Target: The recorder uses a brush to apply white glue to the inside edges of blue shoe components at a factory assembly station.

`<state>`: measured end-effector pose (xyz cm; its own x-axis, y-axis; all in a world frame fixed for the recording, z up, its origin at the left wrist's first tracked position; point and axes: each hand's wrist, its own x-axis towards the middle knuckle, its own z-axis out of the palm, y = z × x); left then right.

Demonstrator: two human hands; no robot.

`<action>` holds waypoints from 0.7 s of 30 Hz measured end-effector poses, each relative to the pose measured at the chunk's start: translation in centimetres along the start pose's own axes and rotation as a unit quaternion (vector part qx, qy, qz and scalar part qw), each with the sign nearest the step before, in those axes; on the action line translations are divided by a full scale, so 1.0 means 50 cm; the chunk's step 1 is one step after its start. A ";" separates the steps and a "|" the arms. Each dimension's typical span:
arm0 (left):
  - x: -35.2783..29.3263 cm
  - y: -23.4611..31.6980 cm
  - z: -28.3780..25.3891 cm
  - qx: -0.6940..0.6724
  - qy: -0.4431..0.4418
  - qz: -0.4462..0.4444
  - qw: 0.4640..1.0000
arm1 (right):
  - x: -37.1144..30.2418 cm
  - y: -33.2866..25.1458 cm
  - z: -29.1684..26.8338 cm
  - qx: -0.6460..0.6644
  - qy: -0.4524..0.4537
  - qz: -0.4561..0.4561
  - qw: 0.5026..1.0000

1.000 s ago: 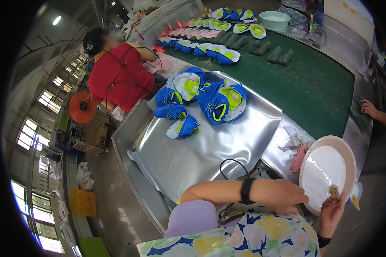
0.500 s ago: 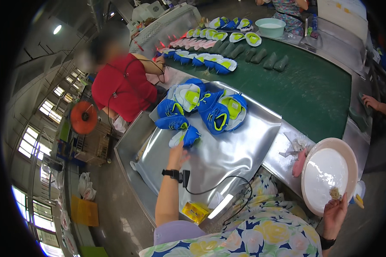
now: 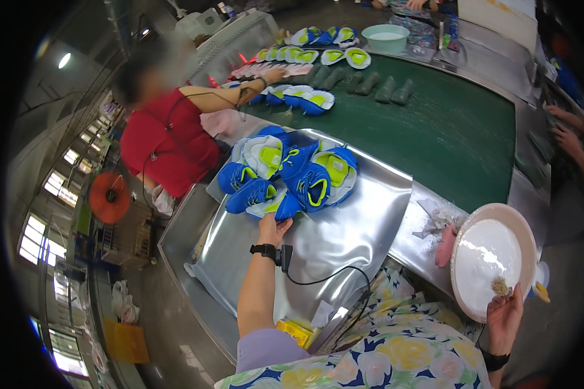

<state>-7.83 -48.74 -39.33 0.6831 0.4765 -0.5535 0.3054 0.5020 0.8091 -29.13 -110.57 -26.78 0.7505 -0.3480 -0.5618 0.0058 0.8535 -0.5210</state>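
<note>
My left hand is at the near edge of a blue shoe upper with a lime-and-white lining, its fingers closed on that edge. This upper belongs to a heap of blue uppers at the far end of a shiny metal tray. On the right, my right hand grips a small brush with tan bristles; its handle is hidden in the fingers. The bristles are over a pale basin holding white liquid, near its front rim.
A green conveyor belt carries rows of uppers, pink pieces and dark shoe lasts. At left a person in red reaches over it. A pink cloth lies beside the basin. A yellow box sits near my left elbow.
My left hand has closed on the near upper, which has shifted slightly toward the right. The person in red has stretched an arm across the belt. My right hand stays by the basin with the brush.
</note>
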 end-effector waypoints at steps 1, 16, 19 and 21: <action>-0.024 0.010 0.029 0.022 -0.003 -0.008 1.000 | -0.002 0.000 0.004 -0.007 -0.004 0.007 1.000; -0.213 0.097 0.192 0.467 0.108 0.524 0.704 | -0.005 0.001 -0.005 -0.002 -0.012 0.026 1.000; -0.234 0.090 0.223 0.500 0.030 0.474 0.724 | -0.013 -0.005 0.015 -0.012 0.007 0.017 1.000; -0.230 0.079 0.241 0.493 0.012 0.489 0.719 | -0.017 -0.009 0.015 -0.016 0.019 0.007 1.000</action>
<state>-6.47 -60.95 -27.36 0.8833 0.2712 0.3825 0.0159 -0.8327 0.5536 -29.28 -110.37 -25.58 0.7240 -0.3521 -0.5931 -0.0263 0.8452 -0.5338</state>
